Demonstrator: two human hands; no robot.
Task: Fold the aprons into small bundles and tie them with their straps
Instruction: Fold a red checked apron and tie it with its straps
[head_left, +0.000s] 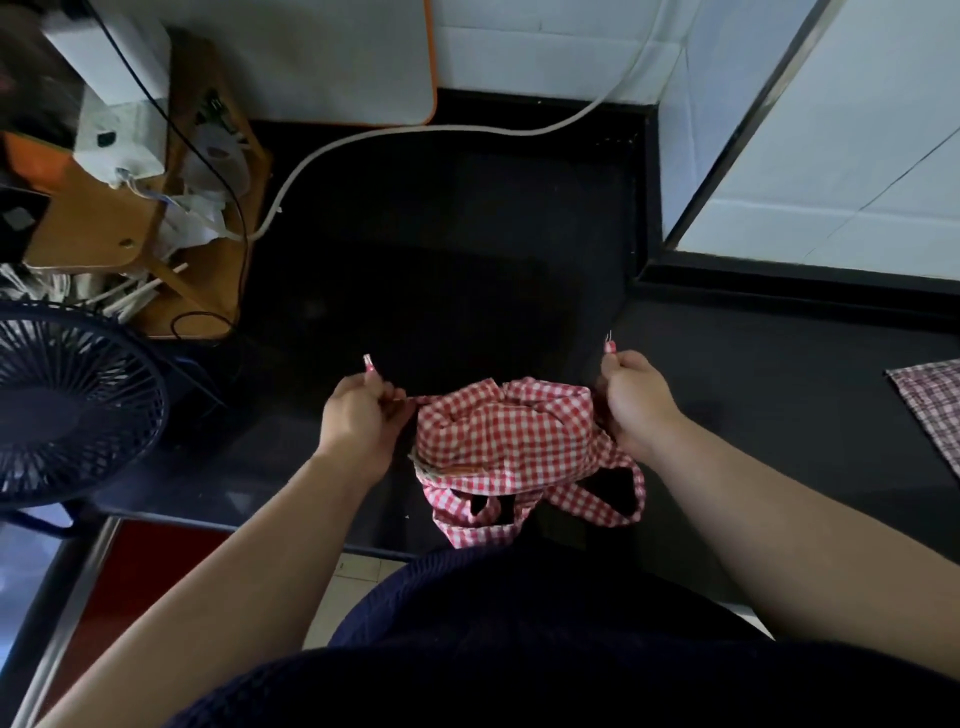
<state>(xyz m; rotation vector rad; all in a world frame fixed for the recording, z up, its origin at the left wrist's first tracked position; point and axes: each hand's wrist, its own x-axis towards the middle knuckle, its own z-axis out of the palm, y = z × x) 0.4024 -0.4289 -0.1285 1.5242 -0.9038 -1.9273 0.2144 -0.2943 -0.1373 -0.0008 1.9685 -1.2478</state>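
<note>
The red gingham apron bundle (506, 436) lies on the black counter (753, 374); left hand (358, 415) and right hand (636, 400) each pinch a strap end.

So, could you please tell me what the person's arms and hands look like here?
Both forearms are bare up to the frame's edge, with no sleeves in view. The left hand and right hand wear no gloves, and no rings, watch or bracelet show. The only clothing visible is a dark navy knitted top.

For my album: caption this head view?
Left hand and right hand grip straps of a bundled red-checked cloth apron on a black counter.
</note>
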